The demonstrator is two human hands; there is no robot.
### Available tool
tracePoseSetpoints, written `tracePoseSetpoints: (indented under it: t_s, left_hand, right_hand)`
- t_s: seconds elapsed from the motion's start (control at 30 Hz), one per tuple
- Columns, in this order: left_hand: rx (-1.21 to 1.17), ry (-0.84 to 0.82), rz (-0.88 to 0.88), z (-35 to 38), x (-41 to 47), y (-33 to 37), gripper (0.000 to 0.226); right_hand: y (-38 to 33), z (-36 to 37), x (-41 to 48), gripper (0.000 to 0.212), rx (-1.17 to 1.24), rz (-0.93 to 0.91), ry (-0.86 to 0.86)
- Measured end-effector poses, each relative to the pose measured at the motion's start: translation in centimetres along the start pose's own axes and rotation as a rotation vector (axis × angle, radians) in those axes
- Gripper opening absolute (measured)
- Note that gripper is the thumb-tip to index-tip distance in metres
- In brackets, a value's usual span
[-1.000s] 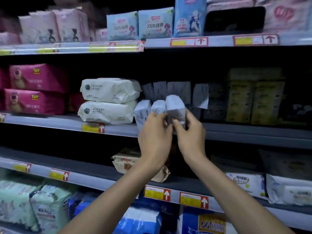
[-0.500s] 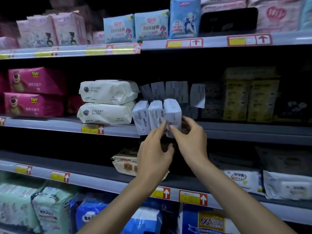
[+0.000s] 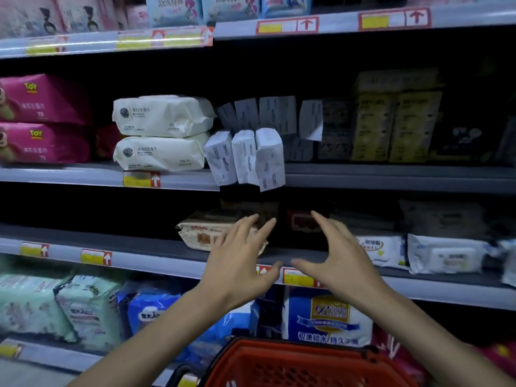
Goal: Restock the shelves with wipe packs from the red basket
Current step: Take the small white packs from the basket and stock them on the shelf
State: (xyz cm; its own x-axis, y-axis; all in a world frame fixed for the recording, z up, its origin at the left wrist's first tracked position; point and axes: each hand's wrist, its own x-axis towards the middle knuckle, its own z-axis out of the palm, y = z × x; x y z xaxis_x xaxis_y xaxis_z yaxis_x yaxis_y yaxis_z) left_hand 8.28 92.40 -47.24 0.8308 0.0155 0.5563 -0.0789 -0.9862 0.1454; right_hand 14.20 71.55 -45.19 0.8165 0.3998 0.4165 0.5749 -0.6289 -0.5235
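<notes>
Three small white wipe packs (image 3: 245,160) are seen standing upright, side by side and touching, at the front edge of the middle shelf (image 3: 391,177) — the rightmost slightly overhanging its lip. They are touched by neither hand. Below them the left hand (image 3: 240,261) and right hand (image 3: 337,255) are held apart, each grip spread, fingers straight and empty. Two cream packs (image 3: 159,132) are stacked just beside the three, on their left. The red basket (image 3: 293,364) is seen at the bottom edge — its contents cannot be told.
</notes>
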Motion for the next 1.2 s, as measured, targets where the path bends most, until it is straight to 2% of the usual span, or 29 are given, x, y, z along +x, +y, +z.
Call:
tracePoseSetpoints:
  t_s: [0.27,0.43,0.7,0.8,0.9,1.0,1.2]
  left_hand:
    - [0.111,-0.272,0.086,5.6,-5.4,0.2,0.088]
    - [0.107,-0.451,0.147,10.3,-9.4,1.1,0.09]
    - [0.148,-0.639,0.287,19.3,-15.4,2.4,0.081]
    - [0.163,-0.757,0.341,22.8,-17.5,3.0,0.08]
    - [0.211,-0.925,0.381,25.9,-18.6,4.0,0.082]
    - [0.251,-1.02,0.419,29.1,-18.8,5.1,0.083]
    - [0.308,-1.114,0.495,34.2,-17.5,7.7,0.07]
  right_hand:
    - [6.1,2.3,-5.3,0.124,-0.281,0.015,-0.344]
    - [10.2,5.3,-10.2,0.128,-0.314,0.017,-0.49]
    - [15.0,9.0,-15.9,0.114,-0.473,0.065,-0.785]
    - [16.2,9.6,-17.0,0.107,-0.494,0.072,-0.902]
    - [17.2,10.2,-18.3,0.098,-0.52,0.033,-0.961]
    - [18.3,10.8,-19.6,0.094,-0.558,0.021,-1.027]
    - [20.4,11.5,-21.8,0.079,-0.632,0.035,-1.17]
